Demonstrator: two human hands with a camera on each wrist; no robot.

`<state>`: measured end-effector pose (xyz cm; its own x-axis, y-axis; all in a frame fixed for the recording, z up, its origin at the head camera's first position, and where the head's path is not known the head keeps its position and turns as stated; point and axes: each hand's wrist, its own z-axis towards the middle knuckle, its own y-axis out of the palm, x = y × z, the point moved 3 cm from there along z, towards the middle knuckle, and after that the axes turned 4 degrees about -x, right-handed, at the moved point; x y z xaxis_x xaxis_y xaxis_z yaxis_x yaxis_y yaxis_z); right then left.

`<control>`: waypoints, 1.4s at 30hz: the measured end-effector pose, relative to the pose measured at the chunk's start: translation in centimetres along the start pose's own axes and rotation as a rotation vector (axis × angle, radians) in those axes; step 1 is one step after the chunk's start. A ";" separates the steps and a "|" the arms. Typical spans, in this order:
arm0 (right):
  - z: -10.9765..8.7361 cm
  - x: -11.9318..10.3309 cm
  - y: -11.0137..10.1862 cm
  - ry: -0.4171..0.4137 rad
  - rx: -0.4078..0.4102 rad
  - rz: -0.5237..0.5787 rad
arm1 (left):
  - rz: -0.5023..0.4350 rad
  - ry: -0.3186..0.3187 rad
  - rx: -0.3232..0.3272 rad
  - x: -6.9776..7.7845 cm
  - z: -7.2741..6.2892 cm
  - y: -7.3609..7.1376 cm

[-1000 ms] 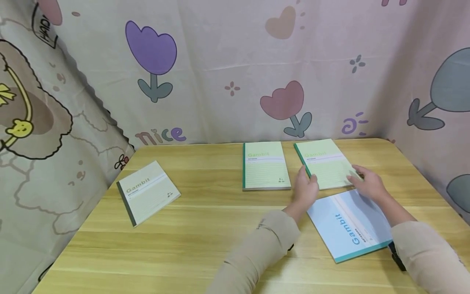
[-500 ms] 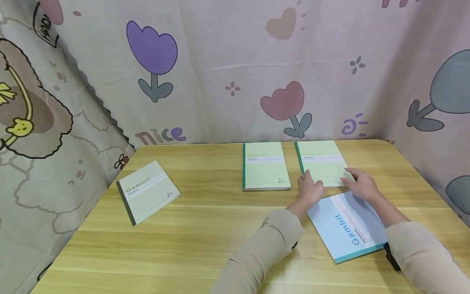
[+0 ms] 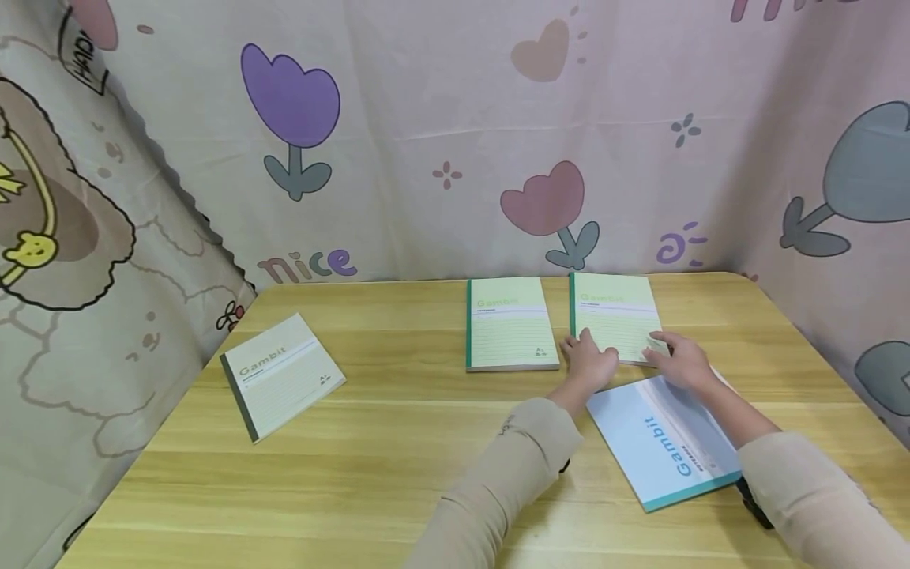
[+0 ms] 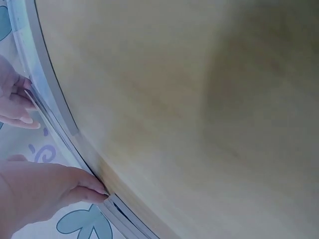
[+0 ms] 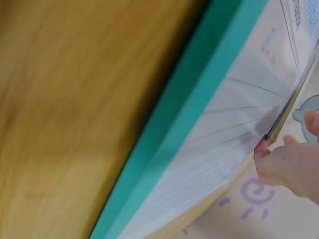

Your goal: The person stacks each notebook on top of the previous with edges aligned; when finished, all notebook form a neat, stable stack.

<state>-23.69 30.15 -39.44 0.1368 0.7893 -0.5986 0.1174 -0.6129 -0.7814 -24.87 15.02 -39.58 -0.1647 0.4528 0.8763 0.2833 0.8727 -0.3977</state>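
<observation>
A pale green Gambit notebook [image 3: 614,308] with a dark green spine lies flat at the back right, nearly square to the table's far edge. At its lower left corner my left hand [image 3: 588,367] grips it, fingers along the spine side and thumb at the near edge. My right hand [image 3: 681,362] pinches the lower right corner. In the left wrist view, the right hand [image 4: 14,102] has its fingers round the notebook's edge. Below my right forearm is a blue Gambit notebook [image 3: 657,442], partly covered; its teal spine [image 5: 184,119] fills much of the right wrist view.
Just left of the held notebook lies a matching green notebook [image 3: 510,328]. Another pale notebook [image 3: 284,379] with a dark spine sits askew at the far left. A printed cloth [image 3: 398,142] hangs behind the wooden table [image 3: 320,482].
The right green notebook has turned from slanted to nearly straight, its near end swinging left. My right hand has moved left with it; my left hand has shifted slightly around the near left corner.
</observation>
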 end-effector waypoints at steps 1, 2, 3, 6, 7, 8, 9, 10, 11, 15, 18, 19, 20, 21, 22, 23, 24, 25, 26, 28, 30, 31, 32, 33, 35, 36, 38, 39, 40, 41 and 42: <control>0.0 -0.1 0.0 0.009 -0.005 0.007 | 0.002 0.005 0.004 0.0 0.0 -0.1; 0.0 -0.2 0.1 0.016 -0.008 0.014 | -0.003 0.010 0.015 0.0 0.1 -0.2; 0.0 -0.2 0.1 0.024 -0.011 0.022 | -0.013 0.017 0.022 -0.1 0.1 -0.2; 0.0 -0.5 0.1 0.042 -0.013 0.044 | -0.064 0.047 0.052 -0.2 0.3 -0.4; 0.0 -0.5 0.1 0.047 -0.014 0.049 | -0.080 0.057 0.064 -0.1 0.3 -0.6; 0.0 -0.6 0.1 0.050 -0.014 0.054 | -0.103 0.063 0.073 -0.1 0.4 -0.7; 0.0 -0.6 0.0 0.054 -0.014 0.057 | -0.119 0.068 0.080 -0.1 0.5 -0.7; 0.0 -0.7 0.0 0.058 -0.014 0.059 | -0.144 0.071 0.084 0.0 0.6 -0.9; 0.0 -0.6 0.0 0.061 -0.013 0.061 | -0.170 0.069 0.084 0.0 0.6 -0.9; -0.1 -0.6 -0.2 0.067 -0.014 0.072 | -0.215 0.033 0.087 0.2 0.9 -1.4; -0.2 -0.4 -0.4 0.065 -0.011 0.092 | -0.205 0.009 0.101 0.3 1.0 -2.0; -0.3 -0.3 -0.5 0.065 -0.011 0.099 | -0.218 0.007 0.106 0.3 1.1 -2.2; -0.3 -0.2 -0.5 0.064 -0.010 0.105 | -0.229 0.006 0.109 0.4 1.2 -2.4; -0.3 -0.2 -0.6 0.062 -0.010 0.112 | -0.235 0.004 0.107 0.4 1.2 -2.5; -0.4 -0.1 -0.6 0.062 -0.012 0.119 | -0.245 0.005 0.106 0.4 1.3 -2.6; -0.4 -0.1 -0.6 0.060 -0.013 0.121 | -0.258 0.006 0.098 0.4 1.4 -2.7; -0.4 -0.1 -0.6 0.062 -0.018 0.127 | -0.276 0.008 0.089 0.4 1.5 -2.7; -0.4 -0.1 -0.6 0.065 -0.025 0.132 | -0.287 0.005 0.081 0.4 1.6 -2.7; -0.4 -0.1 -0.6 0.064 -0.027 0.138 | -0.283 0.003 0.076 0.4 1.7 -2.7; -0.4 -0.1 -0.6 0.060 -0.032 0.149 | -0.278 -0.001 0.076 0.4 1.9 -2.8; -0.4 0.0 -0.6 0.054 -0.027 0.163 | -0.284 -0.008 0.078 0.4 2.0 -2.9; -0.3 0.1 -0.7 0.049 -0.019 0.169 | -0.279 -0.014 0.080 0.3 2.1 -3.1; -0.2 0.2 -0.7 0.050 -0.013 0.181 | -0.274 -0.013 0.078 0.3 2.2 -3.2; -0.2 0.4 -0.8 0.053 -0.010 0.192 | -0.281 -0.011 0.072 0.2 2.2 -3.3; 0.0 0.6 -0.9 0.068 -0.015 0.222 | -0.288 -0.006 0.044 0.0 2.5 -3.5; 0.0 0.7 -1.0 0.083 -0.025 0.245 | -0.297 0.001 0.026 -0.1 2.6 -3.6; 0.1 0.9 -1.2 0.109 -0.048 0.303 | -0.314 0.018 -0.021 -0.2 2.7 -3.8; 0.1 0.9 -1.3 0.116 -0.068 0.341 | -0.327 0.026 -0.041 -0.2 2.7 -3.9; 0.0 1.0 -1.4 0.124 -0.086 0.382 | -0.334 0.034 -0.062 -0.2 2.8 -4.1; 0.0 1.0 -1.4 0.126 -0.102 0.418 | -0.339 0.039 -0.079 -0.2 2.8 -4.3; 0.0 1.1 -1.5 0.133 -0.118 0.452 | -0.350 0.049 -0.094 -0.2 2.8 -4.5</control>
<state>-23.75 31.96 -38.91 0.3234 0.4366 -0.8395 0.1271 -0.8992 -0.4187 -28.78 11.52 -38.78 -0.2222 0.1190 0.9677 0.3037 0.9516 -0.0472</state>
